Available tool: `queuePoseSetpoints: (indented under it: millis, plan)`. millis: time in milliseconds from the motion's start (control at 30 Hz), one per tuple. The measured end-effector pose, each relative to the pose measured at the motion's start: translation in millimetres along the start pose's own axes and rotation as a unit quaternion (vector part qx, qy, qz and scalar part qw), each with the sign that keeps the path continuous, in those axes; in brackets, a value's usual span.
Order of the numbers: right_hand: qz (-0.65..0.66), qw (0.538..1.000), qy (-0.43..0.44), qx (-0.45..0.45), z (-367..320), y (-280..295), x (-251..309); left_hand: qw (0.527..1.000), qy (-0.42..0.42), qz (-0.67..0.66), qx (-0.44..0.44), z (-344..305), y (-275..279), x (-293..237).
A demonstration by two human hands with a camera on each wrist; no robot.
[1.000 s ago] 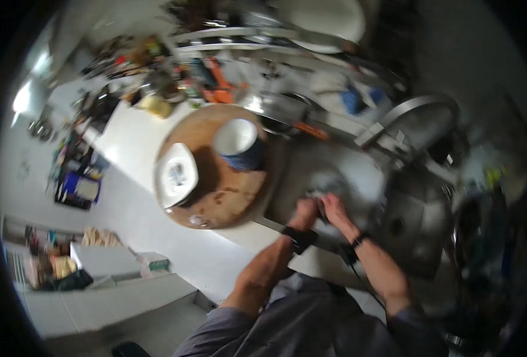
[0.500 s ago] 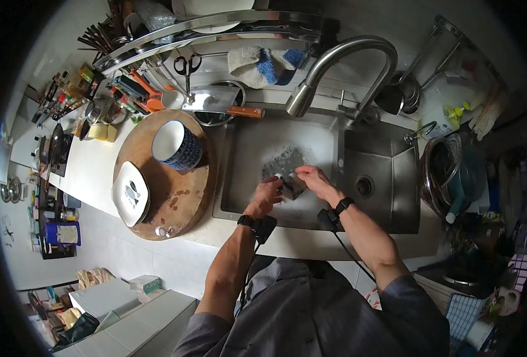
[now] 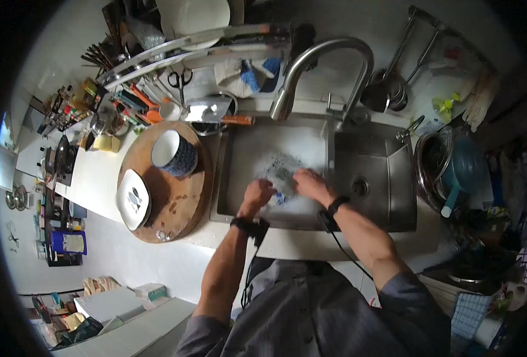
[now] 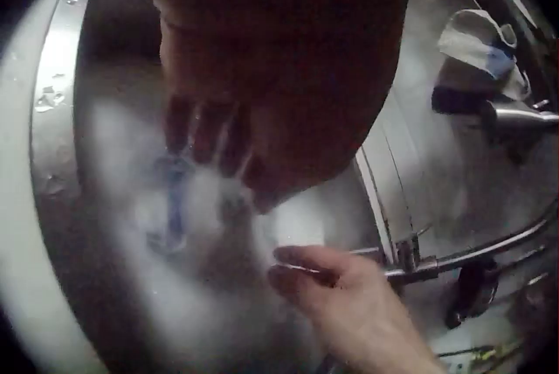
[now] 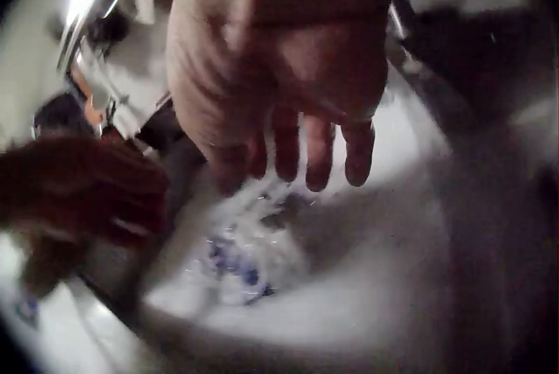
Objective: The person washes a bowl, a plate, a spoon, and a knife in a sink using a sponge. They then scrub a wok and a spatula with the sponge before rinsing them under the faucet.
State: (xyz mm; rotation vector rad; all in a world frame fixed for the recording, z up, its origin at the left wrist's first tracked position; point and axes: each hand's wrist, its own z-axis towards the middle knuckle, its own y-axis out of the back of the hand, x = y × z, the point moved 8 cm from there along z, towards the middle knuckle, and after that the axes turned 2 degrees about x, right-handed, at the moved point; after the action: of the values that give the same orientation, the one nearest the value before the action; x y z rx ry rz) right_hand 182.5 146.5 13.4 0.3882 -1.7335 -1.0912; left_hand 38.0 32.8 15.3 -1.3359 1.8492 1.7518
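Kitchen bench [image 3: 100,175] with steel sink [image 3: 373,157], basin full of white foam [image 3: 290,146]; round wooden board [image 3: 180,205] bearing blue patterned bowl [image 3: 174,153] and fish-print dish [image 3: 134,199]. Blue-and-white item [image 5: 236,265] in the foam between left hand [image 3: 257,193], grip unclear, and right hand [image 3: 307,181], fingers [image 5: 319,155] spread above.

I cannot make out the blue-and-white thing [image 5: 236,265] in the sink [image 3: 248,149]; both wrist views smear it into a pale blur, and from the head camera the hands cover most of it; the left hand [image 4: 262,68] sits dark against its lens, cut off at the top edge, so I cannot tell whether it grips; the right hand [image 5: 279,51] is likewise cropped above the palm.
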Motion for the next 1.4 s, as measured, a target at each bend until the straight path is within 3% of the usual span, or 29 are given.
queuePoseSetpoints:
  millis: [33,67,133,267,333,433,500,633,767,833,900,967,1000,1033,1100,1167,1233,1300,1400]
  plan:
    - [0.017,0.995,0.052,-0.078,-5.1,8.4,5.8,0.998,0.055,-0.035,-0.021,-13.9,5.8,-1.2]
    - [0.014,0.995,0.057,-0.082,-2.0,21.0,13.4,0.988,0.114,-0.089,-0.056,-21.8,4.7,8.6]
    - [0.121,0.99,-0.077,-0.002,-10.1,20.5,13.1,0.988,0.115,-0.061,-0.077,-30.4,9.6,3.8]
    - [0.115,0.992,-0.059,0.009,4.3,31.1,37.3,0.982,0.101,-0.08,-0.136,-32.6,26.9,-7.4]
    - [0.067,0.991,-0.082,0.087,10.4,20.2,38.2,0.98,0.096,-0.098,-0.143,-34.0,32.2,-9.9]
    - [-0.048,0.997,0.022,0.059,-3.2,-4.0,39.8,0.997,-0.047,-0.031,-0.061,-41.2,17.6,-27.2]
    - [-0.053,0.992,0.0,0.116,-14.8,2.7,55.7,0.999,0.049,-0.02,-0.001,-44.2,4.1,-8.0]
    - [-0.043,0.992,0.012,0.12,-11.1,-9.1,57.5,0.999,0.011,-0.032,-0.035,-54.0,9.8,-1.1]
    - [-0.014,0.991,-0.014,0.131,-16.8,7.4,103.2,0.975,0.079,-0.209,0.004,-89.7,39.3,-8.4]
    - [-0.003,0.996,0.05,0.078,-14.4,9.7,137.0,0.894,0.123,-0.431,0.007,-113.5,43.7,3.9]
    - [0.034,0.992,0.056,0.11,-13.5,-0.7,178.0,0.878,0.13,-0.46,-0.019,-138.5,60.9,20.9]
    - [0.071,0.985,0.064,0.142,-14.3,-17.3,227.2,0.815,0.101,-0.571,0.011,-165.7,78.4,39.9]
    - [0.077,0.983,0.119,0.118,-15.8,-22.9,257.0,0.791,0.107,-0.602,-0.009,-186.8,92.8,49.2]
    - [0.083,0.977,0.173,0.093,-18.9,-25.4,292.6,0.789,0.104,-0.605,-0.016,-207.4,107.8,62.0]
    - [0.102,0.977,0.151,0.107,-19.7,-42.5,343.9,0.72,0.119,-0.682,-0.049,-252.0,134.9,95.6]
    - [0.023,0.967,0.246,0.058,-22.5,-55.6,405.4,0.707,0.127,-0.692,-0.076,-291.4,156.3,135.2]
    - [0.062,0.963,0.25,0.082,-17.0,-83.5,455.1,0.672,0.117,-0.718,-0.139,-329.9,180.3,187.5]
    - [0.074,0.945,0.305,0.094,-14.7,-111.5,508.7,0.598,0.091,-0.78,-0.161,-365.5,197.7,235.6]
    - [0.089,0.935,0.32,0.124,-7.5,-157.0,583.9,0.552,0.102,-0.792,-0.241,-432.9,236.1,292.9]
